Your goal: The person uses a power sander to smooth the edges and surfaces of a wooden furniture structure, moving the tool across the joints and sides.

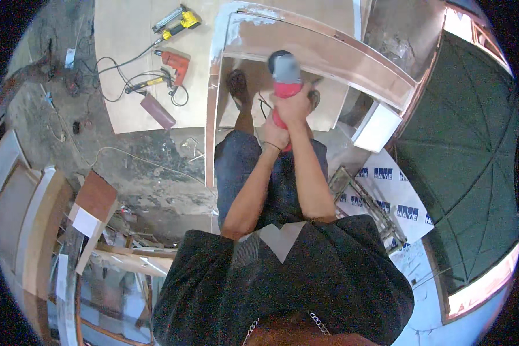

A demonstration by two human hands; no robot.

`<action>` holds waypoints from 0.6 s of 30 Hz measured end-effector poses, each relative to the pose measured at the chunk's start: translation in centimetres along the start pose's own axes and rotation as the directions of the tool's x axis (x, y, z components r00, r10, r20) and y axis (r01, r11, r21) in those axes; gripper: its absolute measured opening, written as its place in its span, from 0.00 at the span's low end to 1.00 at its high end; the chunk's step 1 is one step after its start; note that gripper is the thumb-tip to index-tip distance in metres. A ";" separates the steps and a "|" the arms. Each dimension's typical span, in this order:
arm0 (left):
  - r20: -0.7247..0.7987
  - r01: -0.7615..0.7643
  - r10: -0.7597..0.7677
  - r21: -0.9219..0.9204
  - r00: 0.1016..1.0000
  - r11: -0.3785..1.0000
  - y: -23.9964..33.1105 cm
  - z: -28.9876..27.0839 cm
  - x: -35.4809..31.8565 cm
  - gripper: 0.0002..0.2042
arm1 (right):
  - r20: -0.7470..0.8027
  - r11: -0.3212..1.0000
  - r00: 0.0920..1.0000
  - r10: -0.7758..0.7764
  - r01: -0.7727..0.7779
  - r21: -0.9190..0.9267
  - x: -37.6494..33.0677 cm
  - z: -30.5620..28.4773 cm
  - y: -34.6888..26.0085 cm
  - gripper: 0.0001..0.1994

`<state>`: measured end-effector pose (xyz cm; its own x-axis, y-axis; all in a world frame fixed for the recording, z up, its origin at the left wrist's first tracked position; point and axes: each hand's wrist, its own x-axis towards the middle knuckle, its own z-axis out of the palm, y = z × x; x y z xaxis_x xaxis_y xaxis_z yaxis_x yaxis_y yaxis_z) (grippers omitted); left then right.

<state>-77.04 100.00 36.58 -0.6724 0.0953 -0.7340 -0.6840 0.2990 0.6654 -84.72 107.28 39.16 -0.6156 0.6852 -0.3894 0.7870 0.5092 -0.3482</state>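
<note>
Both of my hands are wrapped round a red angle grinder [288,89] with a grey head and a dark round disc. My right hand [294,106] grips it farther forward, just behind the head. Closer to my body, my left hand [275,132], with a band at the wrist, holds the rear of the red body. The disc is at the inner edge of a brown wooden frame [323,46] with whitish patches; I cannot tell whether it touches. The grinder's head looks blurred. My fingers hide much of its body.
On a pale board [121,69] at the left lie a yellow-and-black power tool [181,23], an orange drill [176,66], tangled cords and a brown block [158,111]. A white box-shaped piece [377,126] stands right of my legs. Wooden pieces [95,199] stand at the lower left.
</note>
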 end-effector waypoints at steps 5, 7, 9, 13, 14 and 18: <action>-0.141 -0.100 0.082 -0.125 0.987 0.987 -2.5 -2.2 0.8 0.35 | 0.267 0.979 0.963 0.041 -0.092 0.182 -1.5 1.7 -2.2 0.48; -0.110 -0.101 0.084 -0.149 0.990 0.984 -3.2 -2.3 1.4 0.36 | 0.256 0.976 0.966 0.047 -0.098 0.193 -1.4 1.9 -2.3 0.47; -0.075 -0.090 0.082 -0.115 0.994 0.989 -3.3 -1.8 1.8 0.37 | 0.276 0.974 0.956 0.098 -0.150 0.170 -1.0 1.5 -1.8 0.46; 0.008 0.069 -0.068 -0.168 0.998 0.983 -1.7 -0.3 1.2 0.37 | 0.265 0.969 0.956 0.123 -0.173 0.174 -0.1 0.3 -0.5 0.43; -0.005 0.046 -0.046 0.033 0.999 0.998 -1.1 -0.3 0.7 0.37 | 0.275 0.966 0.953 0.128 -0.183 0.182 0.0 0.1 -0.2 0.43; 0.012 -0.024 0.025 -0.065 1.000 0.998 0.7 0.4 0.3 0.36 | 0.232 0.963 0.966 0.113 -0.164 0.214 0.8 -0.5 0.6 0.42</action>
<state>-77.64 100.61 36.75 -0.6861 0.1140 -0.7185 -0.6842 0.2347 0.6905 -84.70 108.38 39.02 -0.5153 0.5986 -0.6133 0.8501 0.2663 -0.4543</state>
